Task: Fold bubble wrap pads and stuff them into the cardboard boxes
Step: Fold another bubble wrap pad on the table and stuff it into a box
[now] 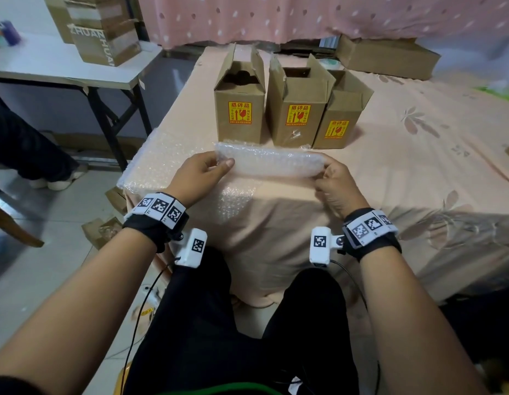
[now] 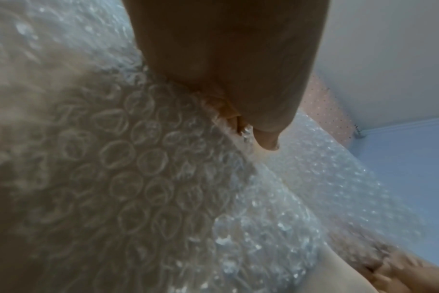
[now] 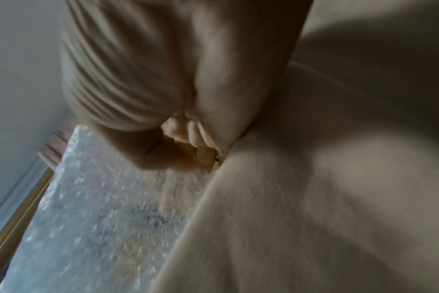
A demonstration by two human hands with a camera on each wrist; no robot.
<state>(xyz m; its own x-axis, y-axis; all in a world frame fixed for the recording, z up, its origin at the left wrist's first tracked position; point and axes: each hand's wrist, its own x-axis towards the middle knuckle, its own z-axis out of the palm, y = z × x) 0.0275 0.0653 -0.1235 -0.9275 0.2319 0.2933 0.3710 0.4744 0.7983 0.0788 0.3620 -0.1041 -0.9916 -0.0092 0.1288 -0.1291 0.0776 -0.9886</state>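
Observation:
A folded clear bubble wrap pad [image 1: 269, 162] stretches between my two hands just above the bed's near corner. My left hand [image 1: 203, 171] pinches its left end, thumb on top; the left wrist view shows the thumb pressing the bubble wrap pad [image 2: 150, 168]. My right hand [image 1: 331, 178] grips the right end with curled fingers; the pad [image 3: 95, 218] shows below it in the right wrist view. Three open cardboard boxes with yellow fragile labels stand behind: left box [image 1: 239, 109], middle box [image 1: 297, 109], right box [image 1: 340, 115]. More bubble wrap [image 1: 159, 163] lies flat on the bed corner.
The bed [image 1: 404, 166] with a peach floral cover extends right. A white folding table [image 1: 62, 67] at left bears a taped carton [image 1: 105, 32]. A flat carton [image 1: 387, 57] lies at the bed's far end. Another person's leg and shoes [image 1: 48, 172] are at left.

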